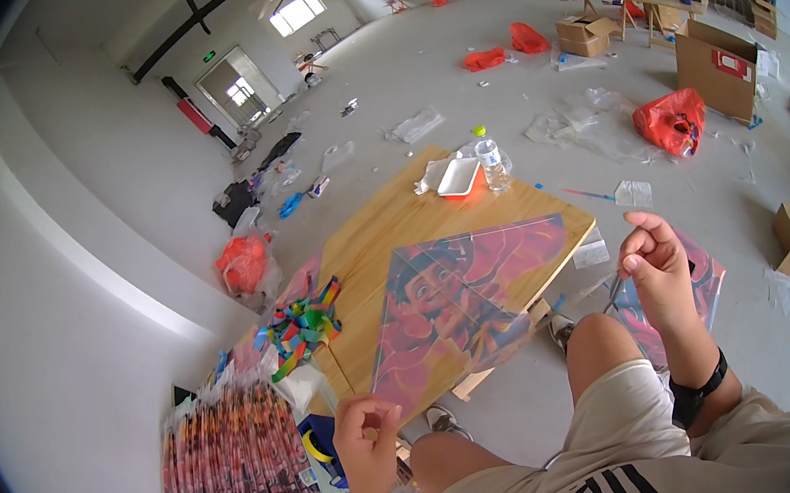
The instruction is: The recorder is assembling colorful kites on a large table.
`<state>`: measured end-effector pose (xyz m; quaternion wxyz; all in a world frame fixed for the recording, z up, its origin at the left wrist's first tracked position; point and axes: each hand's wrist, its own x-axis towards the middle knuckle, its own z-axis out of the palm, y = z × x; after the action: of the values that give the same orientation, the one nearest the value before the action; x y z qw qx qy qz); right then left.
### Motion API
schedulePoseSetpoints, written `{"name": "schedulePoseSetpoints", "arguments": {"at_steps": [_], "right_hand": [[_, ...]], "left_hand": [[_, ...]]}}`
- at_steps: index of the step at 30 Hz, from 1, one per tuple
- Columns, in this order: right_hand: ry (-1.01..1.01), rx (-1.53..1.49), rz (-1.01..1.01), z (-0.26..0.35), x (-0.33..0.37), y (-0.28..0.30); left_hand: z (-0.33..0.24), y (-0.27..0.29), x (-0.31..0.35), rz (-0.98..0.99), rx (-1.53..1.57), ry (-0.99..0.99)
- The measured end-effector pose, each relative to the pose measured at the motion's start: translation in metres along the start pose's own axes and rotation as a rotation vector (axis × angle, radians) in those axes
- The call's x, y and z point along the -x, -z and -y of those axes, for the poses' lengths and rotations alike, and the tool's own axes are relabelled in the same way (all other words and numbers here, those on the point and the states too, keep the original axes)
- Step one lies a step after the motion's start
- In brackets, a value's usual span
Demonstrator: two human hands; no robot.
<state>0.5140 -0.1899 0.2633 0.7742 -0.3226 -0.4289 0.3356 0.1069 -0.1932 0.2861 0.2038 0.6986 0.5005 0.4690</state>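
Note:
A kite [465, 287] of thin pink and purple sheet, printed with a cartoon figure and crossed by thin rods, lies over the near part of the wooden table [355, 247]. Close to its lower left corner is my left hand [369, 439], fingers curled and thumb against the forefinger; whatever they pinch is too small to make out. My right hand [660, 271] is raised beyond the table's right edge, thumb and forefinger pressed together. From that hand a thin dark tool [615, 291] points down; its kind is unclear. Another printed sheet [704, 281] is partly hidden behind my right hand.
Rainbow-coloured ribbons [306, 330] are heaped on the table's left side, above a thick row of bagged printed sheets [239, 466]. A white tray [458, 177] and a water bottle [491, 164] stand at the far end. Cardboard boxes [716, 70] and red bags [671, 122] litter the floor.

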Motion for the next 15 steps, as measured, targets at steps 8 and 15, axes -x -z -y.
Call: {"name": "schedulePoseSetpoints", "arguments": {"at_steps": [8,15], "right_hand": [[-0.083,0.097,-0.110,-0.030,-0.008,0.042],[-0.252,0.132,-0.167,-0.076,-0.036,0.056]], "left_hand": [[-0.003,-0.027,-0.052,0.013,0.283,0.196],[0.030,-0.050,-0.111,0.114,0.214,0.214]]}}
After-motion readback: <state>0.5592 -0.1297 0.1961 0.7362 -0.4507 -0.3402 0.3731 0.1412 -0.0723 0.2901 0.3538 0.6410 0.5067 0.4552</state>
